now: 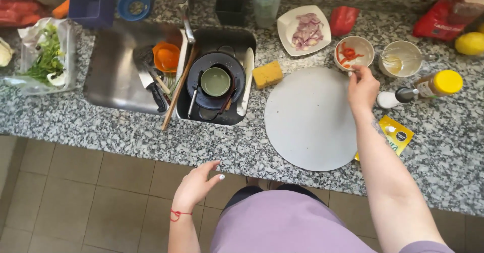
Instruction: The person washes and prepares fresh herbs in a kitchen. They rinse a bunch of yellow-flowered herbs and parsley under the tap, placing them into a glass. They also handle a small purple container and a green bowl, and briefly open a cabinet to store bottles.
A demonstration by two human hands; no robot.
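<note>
Pinching w/ right hand [362,86] fingers at one pepper bowl [354,52]; left hand [195,185] fingers apart, empty

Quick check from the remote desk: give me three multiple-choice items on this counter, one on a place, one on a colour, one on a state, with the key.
1. Where is the right hand?
A. in the sink
B. at the rim of the small bowl of red strips
C. on the sponge

2. What colour is the sponge?
A. yellow
B. blue
C. white

3. The left hand is:
A. gripping a knife
B. holding a plate
C. open, holding nothing

Key: B, its fingers touch that bowl's rim; A, the block by the sink is yellow; C, it hangs open below the counter edge.
</note>
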